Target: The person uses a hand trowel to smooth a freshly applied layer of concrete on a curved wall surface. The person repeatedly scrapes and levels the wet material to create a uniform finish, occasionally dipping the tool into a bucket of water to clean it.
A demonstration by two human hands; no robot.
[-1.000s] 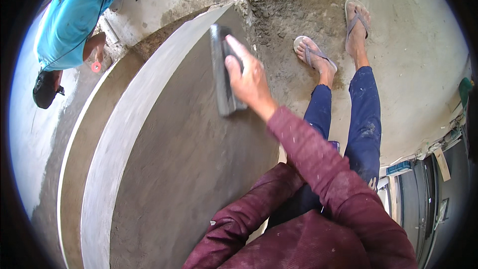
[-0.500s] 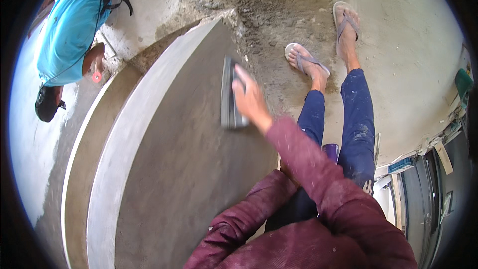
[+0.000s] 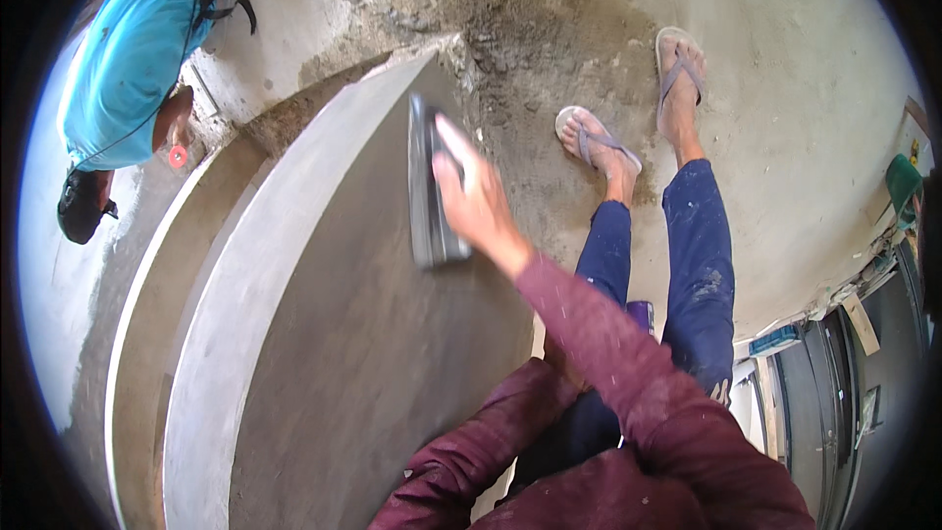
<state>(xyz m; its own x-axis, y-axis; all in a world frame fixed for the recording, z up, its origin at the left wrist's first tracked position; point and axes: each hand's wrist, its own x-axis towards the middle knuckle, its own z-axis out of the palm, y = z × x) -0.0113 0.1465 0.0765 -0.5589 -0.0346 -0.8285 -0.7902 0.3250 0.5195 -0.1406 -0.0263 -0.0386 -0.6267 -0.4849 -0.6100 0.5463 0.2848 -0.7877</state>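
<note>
My right hand is closed on the handle of a plastering float, a long narrow grey blade. Its sole lies against a dark cement-rendered surface whose left edge curves and carries a pale, smooth band. Hand and float are slightly smeared by motion. Only a sliver of my left hand shows beneath my right forearm, close to my legs; its fingers are hidden. Beyond the right forearm, a purple object is partly visible beside my leg.
A lower curved step runs left of the band. At upper left, a person in a blue shirt bends down, a round red object at their hand. Rough wet mortar covers floor near my sandalled feet. Boards and a green object line the right.
My right hand and the float have shifted left across the rendered surface, toward the pale band. The view has shifted slightly. My left hand stays tucked under the right arm.
</note>
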